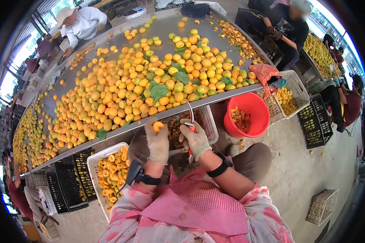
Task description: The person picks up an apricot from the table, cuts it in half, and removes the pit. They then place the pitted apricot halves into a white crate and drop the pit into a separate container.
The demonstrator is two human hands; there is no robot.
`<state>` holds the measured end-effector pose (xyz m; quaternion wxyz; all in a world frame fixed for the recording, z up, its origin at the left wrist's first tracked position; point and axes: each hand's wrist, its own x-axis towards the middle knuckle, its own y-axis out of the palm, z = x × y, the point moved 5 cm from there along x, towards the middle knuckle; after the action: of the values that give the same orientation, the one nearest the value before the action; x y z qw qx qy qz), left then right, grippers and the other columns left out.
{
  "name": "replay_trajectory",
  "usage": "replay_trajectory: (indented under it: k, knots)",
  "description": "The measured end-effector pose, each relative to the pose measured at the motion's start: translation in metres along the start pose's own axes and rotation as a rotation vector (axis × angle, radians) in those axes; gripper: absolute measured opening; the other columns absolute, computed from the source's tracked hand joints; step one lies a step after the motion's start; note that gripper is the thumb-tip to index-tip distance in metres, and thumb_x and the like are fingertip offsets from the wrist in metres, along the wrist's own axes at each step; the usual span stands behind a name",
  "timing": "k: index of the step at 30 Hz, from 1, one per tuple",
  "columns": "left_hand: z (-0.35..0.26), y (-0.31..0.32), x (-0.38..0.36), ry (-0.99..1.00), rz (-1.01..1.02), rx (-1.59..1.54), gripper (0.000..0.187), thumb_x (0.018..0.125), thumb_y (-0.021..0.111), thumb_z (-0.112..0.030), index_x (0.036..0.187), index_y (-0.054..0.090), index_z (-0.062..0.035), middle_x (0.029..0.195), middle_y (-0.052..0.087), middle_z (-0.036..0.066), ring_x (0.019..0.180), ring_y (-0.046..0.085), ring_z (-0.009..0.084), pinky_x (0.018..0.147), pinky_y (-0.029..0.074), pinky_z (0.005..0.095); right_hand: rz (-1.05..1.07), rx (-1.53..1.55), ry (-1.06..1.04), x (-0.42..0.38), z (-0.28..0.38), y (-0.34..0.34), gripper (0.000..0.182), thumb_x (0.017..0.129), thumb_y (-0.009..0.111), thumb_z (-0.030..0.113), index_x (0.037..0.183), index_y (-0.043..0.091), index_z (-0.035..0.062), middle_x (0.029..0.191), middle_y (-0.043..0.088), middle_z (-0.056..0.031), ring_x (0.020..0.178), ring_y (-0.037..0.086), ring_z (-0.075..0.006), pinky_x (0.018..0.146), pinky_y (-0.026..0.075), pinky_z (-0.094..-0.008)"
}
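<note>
My left hand (158, 145), in a pale glove, is closed on an orange-yellow apricot (158, 126) just in front of the metal table's near edge. It cannot be made out whether the fruit is whole or cut. In my gloved right hand (195, 139) is a red-handled cutting tool (190, 109); its thin curved metal end points up toward the table and a red handle end shows below the fist. The two hands are apart. Beneath them, partly hidden, a white crate (208, 123) holds orange-brown pieces.
Apricots (121, 97) with some green leaves cover the steel table (81, 62). A crate of cut fruit (109, 174) stands at my left, a red bucket (247, 115) and another crate (298, 91) at right. Co-workers (83, 24) sit around the table.
</note>
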<state>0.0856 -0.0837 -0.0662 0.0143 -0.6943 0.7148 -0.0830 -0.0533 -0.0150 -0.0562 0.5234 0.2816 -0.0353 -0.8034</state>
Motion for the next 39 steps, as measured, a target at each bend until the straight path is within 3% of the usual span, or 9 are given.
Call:
replay_trajectory:
  k: [5, 7, 8, 9, 15, 18, 21, 32, 39]
  knots:
    - [0.013, -0.078, 0.014, 0.518, -0.047, 0.620, 0.018, 0.086, 0.058, 0.001, 0.104, 0.055, 0.0043, 0.106, 0.050, 0.016, 0.091, 0.053, 0.0257, 0.081, 0.046, 0.0349, -0.015, -0.032, -0.006, 0.013, 0.002, -0.028, 0.031, 0.090, 0.063, 0.021, 0.118, 0.059, 0.0063, 0.065, 0.059, -0.0035, 0.044, 0.046, -0.0106, 0.042, 0.036, -0.0250]
    - [0.038, -0.122, 0.020, 0.090, -0.276, 0.139, 0.025, 0.087, 0.056, 0.001, 0.111, 0.052, -0.0025, 0.099, 0.051, 0.008, 0.082, 0.051, 0.0167, 0.073, 0.045, 0.0281, -0.025, -0.019, 0.012, 0.020, -0.003, -0.043, 0.026, 0.089, 0.064, 0.019, 0.112, 0.062, 0.0057, 0.065, 0.060, -0.0032, 0.044, 0.047, -0.0107, 0.042, 0.037, -0.0247]
    - [0.053, -0.148, 0.020, 0.236, -0.281, 0.278, 0.029, 0.086, 0.055, 0.001, 0.114, 0.051, -0.0039, 0.095, 0.051, 0.006, 0.082, 0.050, 0.0149, 0.073, 0.045, 0.0278, -0.045, -0.022, 0.040, 0.019, 0.000, -0.047, 0.025, 0.090, 0.064, 0.020, 0.110, 0.063, 0.0061, 0.064, 0.060, -0.0030, 0.043, 0.047, -0.0108, 0.041, 0.037, -0.0246]
    - [0.082, -0.177, 0.022, 0.051, -0.359, 0.094, 0.027, 0.086, 0.055, 0.001, 0.113, 0.051, -0.0032, 0.095, 0.051, 0.006, 0.082, 0.050, 0.0154, 0.075, 0.045, 0.0282, -0.054, -0.021, 0.046, 0.020, 0.000, -0.052, 0.025, 0.090, 0.065, 0.020, 0.110, 0.063, 0.0064, 0.064, 0.060, -0.0030, 0.043, 0.047, -0.0109, 0.041, 0.037, -0.0244]
    - [0.140, -0.284, 0.014, -0.056, -0.524, 0.663, 0.046, 0.088, 0.058, -0.013, 0.127, 0.047, 0.0083, 0.118, 0.058, 0.020, 0.109, 0.056, 0.0293, 0.097, 0.042, 0.0350, -0.067, -0.064, 0.044, 0.022, 0.003, -0.076, 0.022, 0.093, 0.060, 0.018, 0.110, 0.062, 0.0045, 0.064, 0.059, -0.0025, 0.041, 0.047, -0.0105, 0.039, 0.037, -0.0230]
    - [0.085, -0.250, 0.023, -0.022, -0.433, 0.629, 0.048, 0.089, 0.059, -0.011, 0.130, 0.045, 0.0099, 0.121, 0.056, 0.021, 0.112, 0.054, 0.0292, 0.099, 0.041, 0.0346, -0.069, -0.058, 0.027, 0.023, 0.014, -0.091, 0.023, 0.090, 0.064, 0.019, 0.109, 0.064, 0.0066, 0.065, 0.060, -0.0026, 0.044, 0.048, -0.0105, 0.042, 0.038, -0.0236]
    - [0.039, -0.180, 0.044, 0.062, -0.313, 0.045, 0.044, 0.094, 0.058, -0.009, 0.133, 0.045, 0.0050, 0.128, 0.051, 0.017, 0.114, 0.051, 0.0245, 0.099, 0.041, 0.0340, -0.119, -0.037, -0.009, 0.024, 0.033, -0.107, 0.022, 0.090, 0.064, 0.019, 0.107, 0.064, 0.0055, 0.065, 0.060, -0.0021, 0.045, 0.049, -0.0098, 0.042, 0.038, -0.0227]
    - [-0.055, 0.107, 0.157, 0.585, 0.271, 0.497, 0.039, 0.087, 0.056, -0.006, 0.126, 0.055, -0.0009, 0.123, 0.059, 0.020, 0.109, 0.059, 0.0348, 0.094, 0.047, 0.0395, -0.106, 0.068, -0.067, 0.029, 0.072, -0.157, 0.026, 0.095, 0.056, 0.020, 0.113, 0.060, 0.0006, 0.066, 0.057, -0.0029, 0.044, 0.048, -0.0100, 0.042, 0.038, -0.0222]
    - [-0.042, 0.235, 0.209, 0.654, 0.569, 0.766, 0.049, 0.085, 0.052, -0.006, 0.134, 0.047, -0.0075, 0.130, 0.055, 0.018, 0.109, 0.059, 0.0366, 0.089, 0.051, 0.0443, -0.154, -0.024, 0.004, 0.027, 0.086, -0.182, 0.029, 0.095, 0.054, 0.019, 0.116, 0.059, -0.0013, 0.070, 0.059, -0.0033, 0.049, 0.051, -0.0089, 0.046, 0.041, -0.0214]
